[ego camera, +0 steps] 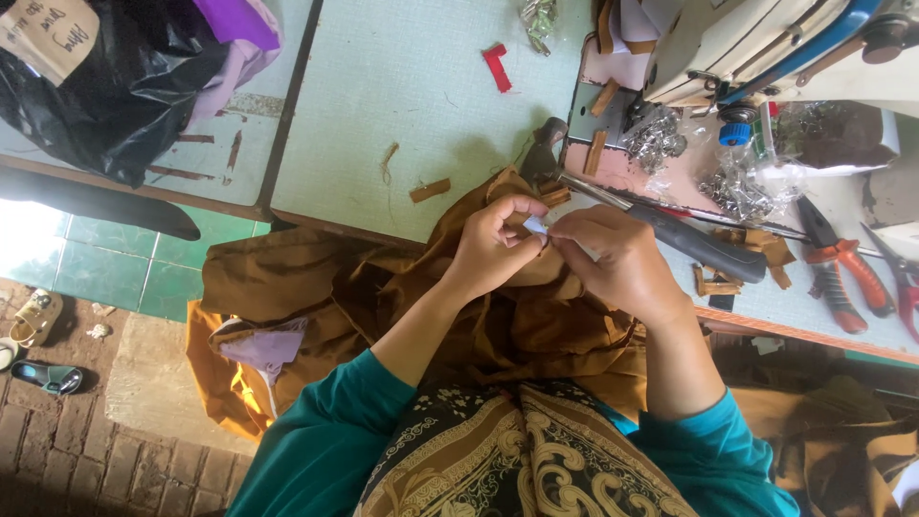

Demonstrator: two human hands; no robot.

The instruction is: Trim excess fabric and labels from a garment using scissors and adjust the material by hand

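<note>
Basically a two-hand pinch job at the near edge of the tabletop [421,115], centre of view.

Left to right:
- Black plastic bag [115,86] sits at the far left corner, well apart from the work.
- Brown fabric [316,287] drapes off the near edge into the lap; a lilac scrap [266,347] lies on its left fold.
- Left hand [493,244]: grip closed, thumb and forefinger pinched together on the small white piece [536,226], with a fold of fabric bunched under the palm.
- Right hand [622,263]: fingertips pressed together on the same white piece from the other side. Whether it also holds something thin, I cannot tell.
- Hammer [661,225] lies just behind the right hand, head toward the left hand.
- Orange-handled pliers [842,273] near the right edge; sewing machine [756,43] at the far right corner.

My read on doing it well: keep both pinches close to each other so the small piece doesn't twist, keep the fabric bunched and supported on the lap so its weight doesn't drag, and work clear of the hammer handle.
</note>
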